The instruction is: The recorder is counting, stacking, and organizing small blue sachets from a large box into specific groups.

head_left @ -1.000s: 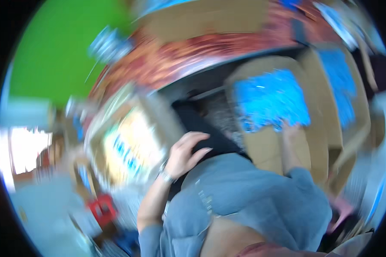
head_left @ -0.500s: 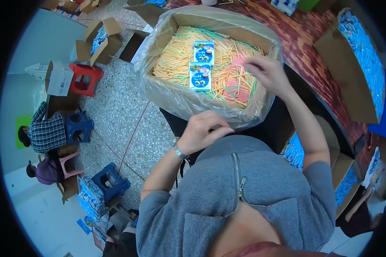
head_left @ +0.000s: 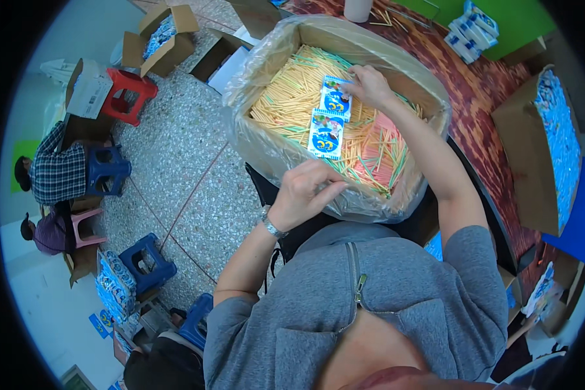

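Right hand (head_left: 369,84) has fingertips pinched on the upper blue-and-white packet (head_left: 335,99), at the far side of the carton (head_left: 273,149). Left hand (head_left: 304,193) is curled loosely at the carton's near rim, against the clear plastic liner (head_left: 364,205) (we can't tell if it grips anything). A second packet (head_left: 325,134) lies just below the first, touching it, both on top of the yellow sticks (head_left: 292,97). Pink sticks (head_left: 378,140) sit toward the carton's right side. Red stool (head_left: 125,95) on the floor, well left.

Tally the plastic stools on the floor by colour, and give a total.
Red stool: 1
Pink stool: 1
Blue stools: 3, the last partly hidden by a person
Total: 5
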Demonstrator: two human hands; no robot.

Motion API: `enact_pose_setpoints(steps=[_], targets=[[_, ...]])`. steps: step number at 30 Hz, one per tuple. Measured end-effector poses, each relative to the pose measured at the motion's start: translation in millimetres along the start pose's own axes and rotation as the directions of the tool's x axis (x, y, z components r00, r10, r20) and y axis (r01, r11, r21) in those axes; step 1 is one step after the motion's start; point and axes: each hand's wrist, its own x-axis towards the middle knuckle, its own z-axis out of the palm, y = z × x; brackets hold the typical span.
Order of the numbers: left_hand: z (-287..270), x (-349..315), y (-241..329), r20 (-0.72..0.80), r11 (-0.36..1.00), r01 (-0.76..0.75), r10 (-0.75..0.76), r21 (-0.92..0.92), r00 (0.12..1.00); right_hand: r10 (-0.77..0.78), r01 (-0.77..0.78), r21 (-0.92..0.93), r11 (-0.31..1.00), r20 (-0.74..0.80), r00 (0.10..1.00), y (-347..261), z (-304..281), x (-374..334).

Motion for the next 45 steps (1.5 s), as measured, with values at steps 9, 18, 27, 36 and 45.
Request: enact_pose_setpoints(steps=[9, 18, 27, 36, 45], targets=[[23.3, -2.9, -6.6, 0.069, 0.998, -0.067, 0.067, 0.01, 0.995, -0.007, -0.002, 0.049, 0.999, 0.19, 0.982, 2.4, -4.0, 20.0], [8.6, 14.2, -2.3, -0.022, 0.993, -0.009, 0.012, 0.116, 1.0, -0.29, 0.302, -0.346, 0.888, 0.089, 0.953, -9.5, -14.8, 9.9], [-11.9, 101.2, -70.3, -0.17, 0.945, 0.301, -0.32, -0.129, 0.932, -0.533, 0.527, 0.163, 0.834, -0.005, 0.846, -57.2, -100.9, -10.8], [24.2, 110.6, -56.5, 0.069, 0.754, 0.344, -0.372, -0.559, 0.926, -0.371, 0.366, 0.338, 0.867, -0.052, 0.927, -49.7, -121.3, -43.9], [38.1, 103.6, -62.2, -0.056, 0.906, 0.301, -0.331, -0.297, 0.942, -0.479, 0.458, 0.372, 0.808, -0.04, 0.877, -51.3, -125.9, -64.9]])
